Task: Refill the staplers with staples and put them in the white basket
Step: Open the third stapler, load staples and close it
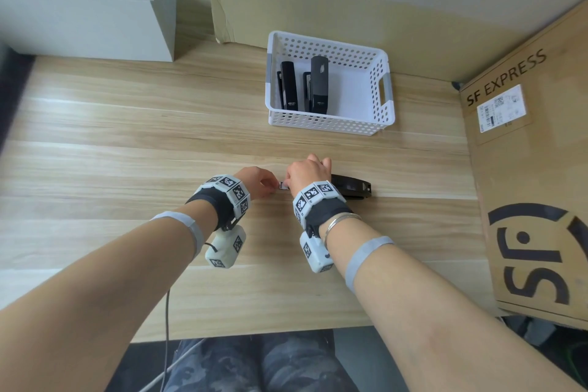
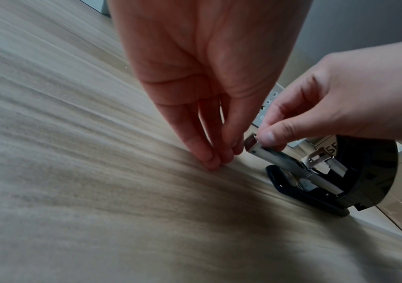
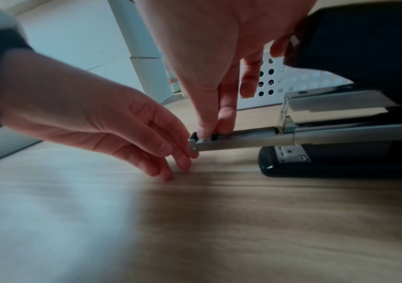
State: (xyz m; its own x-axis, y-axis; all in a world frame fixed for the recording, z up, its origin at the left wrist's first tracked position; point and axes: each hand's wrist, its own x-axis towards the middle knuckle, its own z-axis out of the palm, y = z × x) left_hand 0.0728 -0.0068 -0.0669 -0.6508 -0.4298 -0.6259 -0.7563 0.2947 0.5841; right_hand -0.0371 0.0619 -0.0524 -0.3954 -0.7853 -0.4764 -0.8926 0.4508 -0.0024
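A black stapler (image 1: 353, 189) lies on the wooden table with its top cover (image 3: 364, 38) raised and its metal magazine (image 3: 267, 139) sticking out to the left over the base (image 3: 340, 168). My right hand (image 1: 307, 170) pinches the magazine's front end from above with thumb and forefinger (image 3: 215, 126). My left hand (image 1: 259, 183) has straight fingers pointing down; their tips (image 3: 178, 162) touch the table and the magazine's tip. I see no loose staples. The white basket (image 1: 331, 129) stands behind the hands and holds two dark staplers (image 1: 289, 86) (image 1: 319, 84).
A large SF Express cardboard box (image 1: 525, 169) stands along the table's right side, close to the stapler. White boxes (image 1: 89, 0) sit at the back left. A cardboard sheet (image 1: 318, 0) leans on the wall behind the basket. Bare tabletop (image 1: 127, 153) lies to the left.
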